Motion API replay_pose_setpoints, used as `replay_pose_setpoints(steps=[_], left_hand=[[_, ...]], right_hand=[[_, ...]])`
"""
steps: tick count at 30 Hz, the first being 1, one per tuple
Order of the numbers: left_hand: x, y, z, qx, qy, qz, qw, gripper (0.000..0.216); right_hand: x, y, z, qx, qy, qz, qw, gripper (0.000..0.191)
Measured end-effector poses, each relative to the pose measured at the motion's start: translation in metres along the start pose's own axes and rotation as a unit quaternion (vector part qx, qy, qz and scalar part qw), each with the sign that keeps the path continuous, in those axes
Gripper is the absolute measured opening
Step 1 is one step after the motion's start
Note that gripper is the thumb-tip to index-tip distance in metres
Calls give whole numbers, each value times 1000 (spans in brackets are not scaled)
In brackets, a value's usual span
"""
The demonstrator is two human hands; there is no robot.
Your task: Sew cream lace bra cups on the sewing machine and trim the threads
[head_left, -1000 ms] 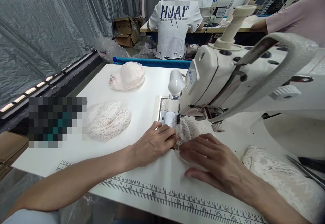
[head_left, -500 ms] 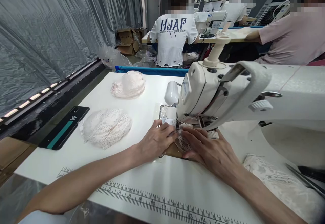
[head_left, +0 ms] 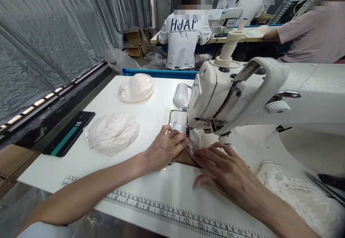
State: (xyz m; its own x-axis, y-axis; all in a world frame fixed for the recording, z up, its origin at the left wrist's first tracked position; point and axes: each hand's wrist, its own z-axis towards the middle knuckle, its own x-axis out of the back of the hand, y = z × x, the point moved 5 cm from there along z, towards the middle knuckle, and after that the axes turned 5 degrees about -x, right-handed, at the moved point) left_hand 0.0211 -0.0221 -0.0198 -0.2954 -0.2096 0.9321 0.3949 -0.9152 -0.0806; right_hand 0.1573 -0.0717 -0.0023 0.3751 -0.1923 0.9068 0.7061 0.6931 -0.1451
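Observation:
A white sewing machine stands over the table, its needle area close to my fingers. Under the presser foot lies a piece of white lace fabric, partly hidden by the machine head and my hands. My left hand is closed at the left of the needle, its bent fingertips pinching down at the lace's edge. To the right, my right hand is open, with fingers stretched out and their tips touching the lace. Its thumb is spread apart over the table. A brown plate shows beneath the fabric.
Two lace piles, a nearer one and a farther one, lie left, beside a black phone-like slab. More lace and scissors lie right. A printed ruler runs along the front. Co-workers sit beyond.
My right hand has moved back toward me and its thumb has spread from the fingers, showing more of the lace. My left hand stays nearly in place. The view has shifted slightly.

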Motion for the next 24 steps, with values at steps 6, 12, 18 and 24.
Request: replay_pose_setpoints(steps=[6, 12, 18, 24], left_hand=[[5, 3, -3, -10, -4, -9, 1000, 28], [4, 2, -2, -7, -2, -15, 1000, 28], [3, 1, -4, -4, 7, -25, 1000, 28], [3, -3, -6, 26, -22, -5, 999, 37]], right_hand=[[3, -3, 1, 10, 7, 6, 1000, 39], [2, -3, 0, 7, 6, 6, 1000, 36], [2, -3, 1, -7, 17, -8, 1000, 34], [-1, 2, 3, -28, 25, -52, 998, 35]])
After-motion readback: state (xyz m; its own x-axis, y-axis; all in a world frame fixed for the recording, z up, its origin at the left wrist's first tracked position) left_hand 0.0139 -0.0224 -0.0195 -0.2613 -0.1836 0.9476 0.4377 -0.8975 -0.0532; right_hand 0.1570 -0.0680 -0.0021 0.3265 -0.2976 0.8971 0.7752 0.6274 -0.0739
